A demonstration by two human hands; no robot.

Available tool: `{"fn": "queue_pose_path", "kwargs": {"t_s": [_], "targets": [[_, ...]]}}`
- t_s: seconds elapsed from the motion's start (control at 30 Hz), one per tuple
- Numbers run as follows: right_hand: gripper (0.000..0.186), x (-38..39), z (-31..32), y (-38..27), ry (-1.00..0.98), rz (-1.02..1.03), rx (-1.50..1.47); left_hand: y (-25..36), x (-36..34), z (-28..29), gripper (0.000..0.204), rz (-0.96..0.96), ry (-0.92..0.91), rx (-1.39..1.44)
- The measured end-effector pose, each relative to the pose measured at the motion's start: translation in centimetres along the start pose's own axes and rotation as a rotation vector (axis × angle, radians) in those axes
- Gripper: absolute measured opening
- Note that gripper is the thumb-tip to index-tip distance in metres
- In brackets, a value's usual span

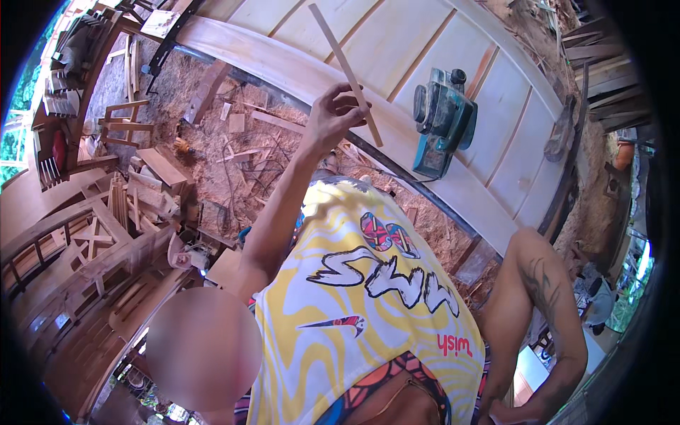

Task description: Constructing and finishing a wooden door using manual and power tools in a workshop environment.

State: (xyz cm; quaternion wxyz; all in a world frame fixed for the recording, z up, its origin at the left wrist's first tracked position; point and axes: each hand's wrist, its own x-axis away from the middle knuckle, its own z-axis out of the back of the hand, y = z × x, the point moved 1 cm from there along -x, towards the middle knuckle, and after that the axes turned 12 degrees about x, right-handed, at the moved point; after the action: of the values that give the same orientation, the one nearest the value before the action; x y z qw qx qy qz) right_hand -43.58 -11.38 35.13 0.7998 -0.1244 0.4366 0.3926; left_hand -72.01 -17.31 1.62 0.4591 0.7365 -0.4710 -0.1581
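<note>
My left hand (337, 113) is closed around a thin, flat wooden strip (330, 35), gripping it past its middle. The strip slants across the near edge of a pale wooden panel (354, 35) with long grooves, its far end over the panel's boards. A teal and black electric planer (445, 124) rests on the panel to the right of this hand. My right arm is bent, its elbow by the panel's near right corner. Only part of my right hand (524, 412) shows at the lower edge, away from the panel; its fingers cannot be made out.
A worn wooden tool (560, 129) lies at the panel's right end. Shavings and offcuts (248, 152) cover the ground below. At left stand a small wooden frame (127, 124) and stacked furniture parts (85, 262). More boards (613, 78) are piled at far right.
</note>
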Motion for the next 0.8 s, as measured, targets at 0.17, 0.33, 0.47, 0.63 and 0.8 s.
{"fn": "queue_pose_path", "kwargs": {"t_s": [0.17,0.33,0.47,0.63,0.8], "targets": [[0.038,0.5,-0.5,0.3,0.001,0.017,-0.015,0.1,-0.1,0.5,0.055,-0.007,-0.001,-0.018],[0.037,0.5,-0.8,1.2,-0.005,0.012,-0.009,-0.4,-0.4,1.6,0.053,0.021,0.002,-0.063],[0.036,0.0,-1.0,1.1,-0.012,0.0,0.001,0.0,-0.3,2.1,0.043,-0.015,0.083,-0.33],[0.035,0.4,-0.9,1.8,-0.003,-0.013,0.013,0.6,-0.1,6.0,0.033,-0.329,0.071,-1.175],[0.034,-0.1,-1.2,2.5,-0.022,-0.062,0.021,0.5,-1.9,9.9,0.022,-0.268,0.044,-1.429]]}}
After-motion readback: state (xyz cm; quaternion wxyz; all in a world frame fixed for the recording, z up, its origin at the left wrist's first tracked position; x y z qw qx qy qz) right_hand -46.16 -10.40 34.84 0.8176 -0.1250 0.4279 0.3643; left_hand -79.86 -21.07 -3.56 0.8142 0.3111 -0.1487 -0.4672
